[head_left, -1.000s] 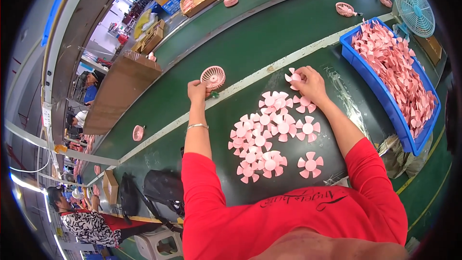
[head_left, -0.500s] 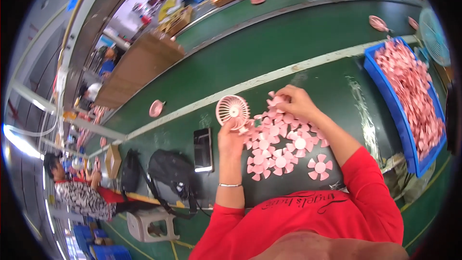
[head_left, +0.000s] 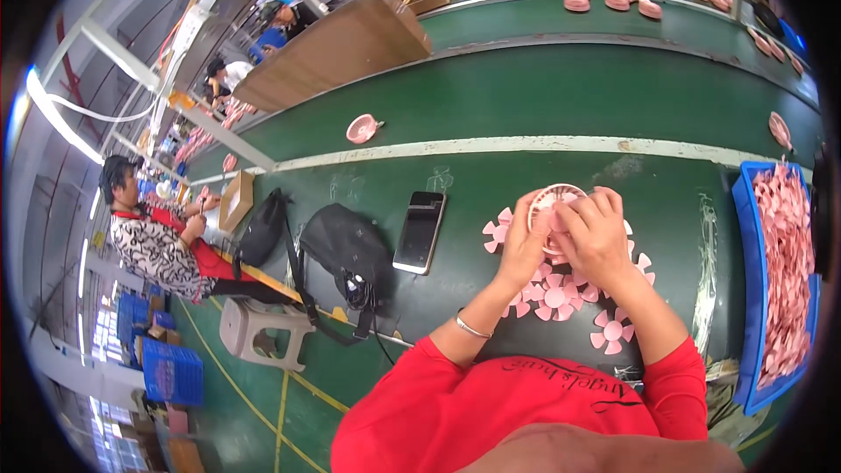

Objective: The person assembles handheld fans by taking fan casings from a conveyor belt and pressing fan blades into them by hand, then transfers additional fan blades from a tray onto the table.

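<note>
A green bench (head_left: 491, 315) carries the work. On it a phone (head_left: 420, 231) lies flat; just left of the phone sits a black bag (head_left: 346, 250), and right of the phone pink fan blades (head_left: 561, 293) are spread out. Far right of the phone stands a blue bin (head_left: 746, 298) of blades.

Head camera looks steeply down at green workbench (head_left: 543, 105).

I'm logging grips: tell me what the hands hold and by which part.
Both hands hold one round pink fan housing above the table: the left hand grips its left rim, the right hand covers its right side and front.
</note>
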`<action>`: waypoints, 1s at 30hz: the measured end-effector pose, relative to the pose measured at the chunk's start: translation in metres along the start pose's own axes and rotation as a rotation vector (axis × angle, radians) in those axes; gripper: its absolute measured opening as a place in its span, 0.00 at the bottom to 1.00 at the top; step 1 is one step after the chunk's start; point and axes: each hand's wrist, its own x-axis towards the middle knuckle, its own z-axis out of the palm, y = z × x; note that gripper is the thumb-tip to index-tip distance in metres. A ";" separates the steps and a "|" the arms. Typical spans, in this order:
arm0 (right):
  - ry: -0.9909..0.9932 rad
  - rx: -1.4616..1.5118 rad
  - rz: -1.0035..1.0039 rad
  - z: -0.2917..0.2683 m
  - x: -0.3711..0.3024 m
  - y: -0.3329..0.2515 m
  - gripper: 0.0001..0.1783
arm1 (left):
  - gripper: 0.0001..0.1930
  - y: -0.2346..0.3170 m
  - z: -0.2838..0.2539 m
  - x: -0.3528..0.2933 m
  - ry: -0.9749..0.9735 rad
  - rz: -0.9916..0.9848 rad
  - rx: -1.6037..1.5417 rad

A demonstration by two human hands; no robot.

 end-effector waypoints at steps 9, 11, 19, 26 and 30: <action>0.038 0.009 0.336 -0.003 0.006 -0.006 0.29 | 0.17 0.004 -0.004 -0.003 0.005 -0.040 -0.093; -0.073 0.409 0.603 0.003 -0.002 0.004 0.30 | 0.18 0.003 -0.004 -0.005 0.004 -0.042 -0.034; -0.226 0.571 0.742 0.007 -0.009 0.002 0.23 | 0.17 0.000 -0.004 -0.008 0.035 -0.028 0.091; -0.037 0.275 0.533 0.015 -0.011 -0.010 0.19 | 0.17 0.005 -0.004 -0.009 0.026 -0.066 0.123; -0.076 0.507 0.834 0.020 -0.024 0.038 0.21 | 0.25 -0.009 -0.005 0.005 0.036 0.214 0.005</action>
